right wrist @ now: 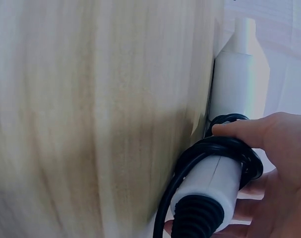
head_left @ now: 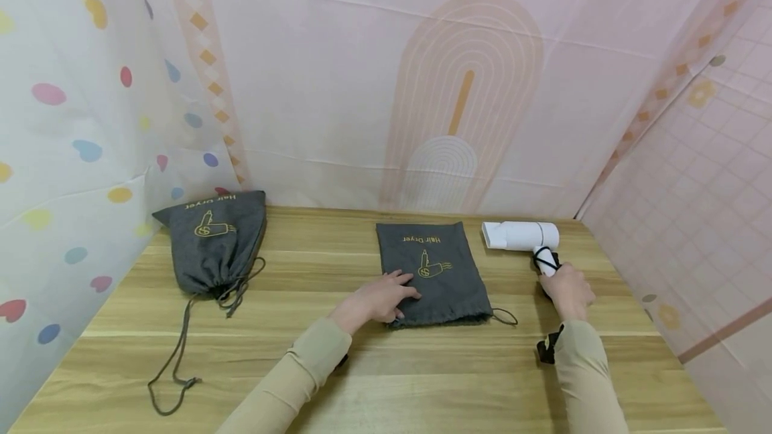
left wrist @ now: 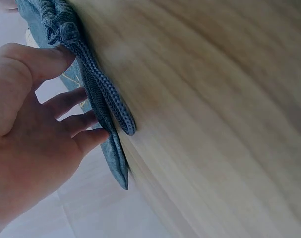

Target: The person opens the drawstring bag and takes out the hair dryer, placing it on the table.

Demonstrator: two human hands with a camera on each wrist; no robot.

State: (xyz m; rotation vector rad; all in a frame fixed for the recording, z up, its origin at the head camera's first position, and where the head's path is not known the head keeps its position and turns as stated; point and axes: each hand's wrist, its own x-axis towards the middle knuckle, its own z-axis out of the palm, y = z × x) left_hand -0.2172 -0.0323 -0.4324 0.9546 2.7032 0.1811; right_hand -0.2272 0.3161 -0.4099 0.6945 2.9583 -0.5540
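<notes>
A white hair dryer [head_left: 520,236] lies on its side at the table's back right, with black cord [right wrist: 224,148] wound round its handle. My right hand [head_left: 567,290] grips that handle, thumb on the cord in the right wrist view and fingers round the far side. In the middle lies a flat dark grey drawstring pouch [head_left: 449,293] printed with yellow "Hair Dryer" lettering, its mouth towards me. My left hand [head_left: 381,297] rests spread on the pouch's left edge. In the left wrist view the thumb touches the fabric near the drawstring loop [left wrist: 108,94].
A second grey pouch [head_left: 217,246], bulging and drawn together at its neck, stands at the back left; its long cord [head_left: 177,353] trails over the wooden table [head_left: 108,380]. Patterned cloth [head_left: 326,86] hangs behind the table and along both sides.
</notes>
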